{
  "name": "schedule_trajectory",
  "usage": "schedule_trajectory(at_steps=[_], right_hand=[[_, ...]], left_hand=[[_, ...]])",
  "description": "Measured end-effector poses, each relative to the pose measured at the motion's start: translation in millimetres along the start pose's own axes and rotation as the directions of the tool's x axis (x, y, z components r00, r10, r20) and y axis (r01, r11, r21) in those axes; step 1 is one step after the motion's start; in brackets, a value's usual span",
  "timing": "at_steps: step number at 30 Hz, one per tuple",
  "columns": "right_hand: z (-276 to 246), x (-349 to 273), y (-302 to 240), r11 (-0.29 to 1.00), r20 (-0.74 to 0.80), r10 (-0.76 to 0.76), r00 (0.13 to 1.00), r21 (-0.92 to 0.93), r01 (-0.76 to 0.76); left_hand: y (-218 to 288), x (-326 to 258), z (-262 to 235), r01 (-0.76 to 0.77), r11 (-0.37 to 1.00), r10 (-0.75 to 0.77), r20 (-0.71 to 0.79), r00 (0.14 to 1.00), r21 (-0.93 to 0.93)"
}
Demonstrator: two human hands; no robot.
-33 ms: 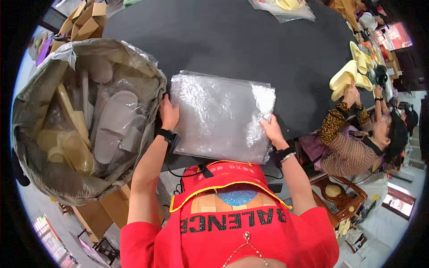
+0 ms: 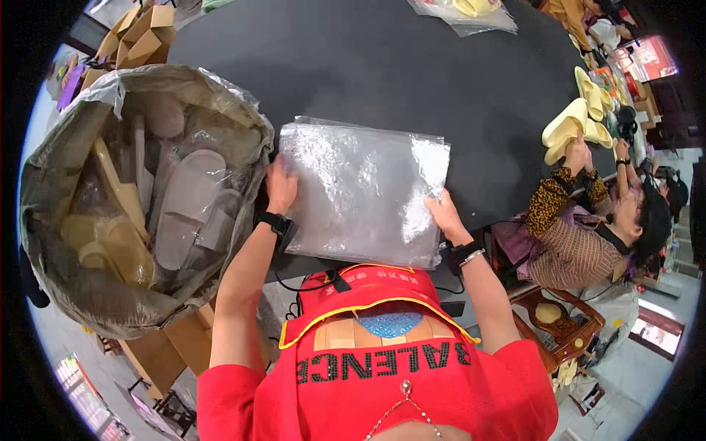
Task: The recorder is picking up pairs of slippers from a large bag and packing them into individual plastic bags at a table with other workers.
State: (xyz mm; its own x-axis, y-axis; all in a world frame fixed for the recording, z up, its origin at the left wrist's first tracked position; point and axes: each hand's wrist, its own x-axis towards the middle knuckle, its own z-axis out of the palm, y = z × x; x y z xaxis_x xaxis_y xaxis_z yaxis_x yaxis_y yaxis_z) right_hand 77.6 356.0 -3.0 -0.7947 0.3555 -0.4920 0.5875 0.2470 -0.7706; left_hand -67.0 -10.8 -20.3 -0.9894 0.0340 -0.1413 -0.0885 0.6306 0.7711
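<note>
The stack of clear plastic sheets [image 2: 360,195] lies flat on the dark surface [image 2: 353,81], right in front of my body, with its near edge just beyond my red apron [image 2: 382,283]; the surface bears its weight, so I need not lift it. My left grip [image 2: 281,185] is at the left edge, fingers partly hidden, and my right grip [image 2: 446,217] is at the right edge, thumb resting on top. Both are partly curled, and I cannot tell how firmly either closes on the plastic. Placed opposite each other, they seem suited to steadying slippery layers, whose far edges are slightly out of line.

Just beside my left arm stands a large sack [image 2: 114,312], its mouth wide open, so the wrapped slippers [image 2: 190,209] inside lie within reach. Farther right, a co-worker [image 2: 573,253] holds a yellow slipper [image 2: 565,128].
</note>
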Motion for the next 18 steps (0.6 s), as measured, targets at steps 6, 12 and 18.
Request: schedule_trajectory(at_steps=[6,12,18], right_hand=[[-6,0,-29,0.996,-0.038,-0.066,0.997,-0.068,0.063],[-6,2,-22,0.997,-0.065,-0.001,0.998,-0.078,-0.004],[-11,23,-3,0.995,0.112,-0.085,0.990,0.069,0.078]], left_hand=[[15,-2,1,0.063,0.998,-0.061,0.098,0.993,-0.015],[73,13,-2,-0.214,0.883,0.249,-0.028,0.968,0.418],[157,26,38,-0.604,0.488,0.770,0.016,0.638,0.630]])
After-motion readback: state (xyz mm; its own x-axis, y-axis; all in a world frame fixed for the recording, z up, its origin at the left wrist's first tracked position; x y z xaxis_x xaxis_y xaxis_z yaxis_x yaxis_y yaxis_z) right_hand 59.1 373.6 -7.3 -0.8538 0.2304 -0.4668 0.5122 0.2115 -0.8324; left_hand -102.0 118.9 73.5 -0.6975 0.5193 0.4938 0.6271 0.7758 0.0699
